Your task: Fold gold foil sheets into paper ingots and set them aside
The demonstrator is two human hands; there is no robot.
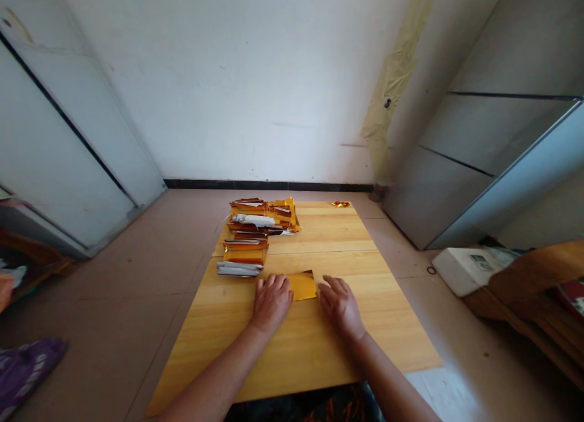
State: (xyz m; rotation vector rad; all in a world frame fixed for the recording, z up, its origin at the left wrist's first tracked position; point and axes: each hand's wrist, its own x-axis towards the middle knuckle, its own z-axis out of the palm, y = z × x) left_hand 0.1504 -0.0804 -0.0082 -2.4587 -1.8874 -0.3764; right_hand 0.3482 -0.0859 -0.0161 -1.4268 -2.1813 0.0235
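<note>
A small gold foil sheet (302, 286) lies flat on the wooden table, its upper right corner showing a darker side. My left hand (272, 294) rests over the sheet's left end, fingers flat and pressing it down. Just past the sheet's right edge is my right hand (338, 300), its fingers slightly bent and apart, with nothing seen in them. Beyond my left hand, stacks of folded gold and white papers (246, 252) stand in a column. Behind them is a larger gold bundle (285, 214) with a white roll (253, 220) on it.
A crumpled gold scrap (340, 204) sits at the far edge of the wooden table (365, 325). To the right are a grey refrigerator (474, 124), a white box (462, 269) and wooden furniture (538, 276). Purple cloth (30, 370) lies at the lower left.
</note>
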